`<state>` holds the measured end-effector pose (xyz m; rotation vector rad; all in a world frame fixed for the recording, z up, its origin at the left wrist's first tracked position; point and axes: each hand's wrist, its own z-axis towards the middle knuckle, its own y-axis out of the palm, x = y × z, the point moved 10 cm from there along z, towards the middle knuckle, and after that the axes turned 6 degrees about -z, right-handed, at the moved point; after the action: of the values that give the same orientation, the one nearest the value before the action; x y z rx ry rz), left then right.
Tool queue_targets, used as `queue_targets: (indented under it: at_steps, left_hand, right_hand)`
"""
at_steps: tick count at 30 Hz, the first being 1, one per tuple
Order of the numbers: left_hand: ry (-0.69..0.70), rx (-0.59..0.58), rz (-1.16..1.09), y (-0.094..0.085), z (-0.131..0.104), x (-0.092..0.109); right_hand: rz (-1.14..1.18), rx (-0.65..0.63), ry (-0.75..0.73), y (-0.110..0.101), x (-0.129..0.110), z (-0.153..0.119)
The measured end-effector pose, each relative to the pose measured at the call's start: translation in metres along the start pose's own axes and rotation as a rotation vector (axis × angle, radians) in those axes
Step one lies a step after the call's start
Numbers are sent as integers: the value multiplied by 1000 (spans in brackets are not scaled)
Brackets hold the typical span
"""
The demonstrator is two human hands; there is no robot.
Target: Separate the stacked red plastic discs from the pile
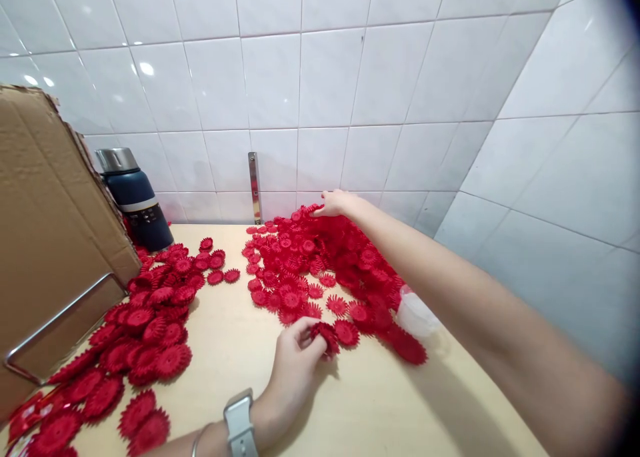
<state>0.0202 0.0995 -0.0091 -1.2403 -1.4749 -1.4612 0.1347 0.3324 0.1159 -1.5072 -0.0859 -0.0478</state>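
Near the middle front, my left hand, with a pale watch on its wrist, pinches a red flower-shaped piece between thumb and fingers. My right hand reaches to the back edge of a wide pile of red scalloped discs; its fingers rest at the top of the pile and their tips are partly hidden. Single discs lie along the pile's front, one right beside the piece in my left hand. A second heap of thicker red pieces covers the left side of the table.
A cardboard box stands at the left with a metal wire stand before it. Behind is a dark blue bottle. A translucent plastic container sits under my right forearm. A metal strip is on the tiled wall.
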Motion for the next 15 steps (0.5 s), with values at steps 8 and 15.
queue_targets:
  at_steps: [8, 15]
  left_hand:
    - [-7, -59, 0, 4, -1, -2]
    - [23, -154, 69, 12, -8, -2]
  right_hand:
    - [-4, 98, -133, -35, -5, -12]
    - [-15, 239, -158, -44, -14, -26]
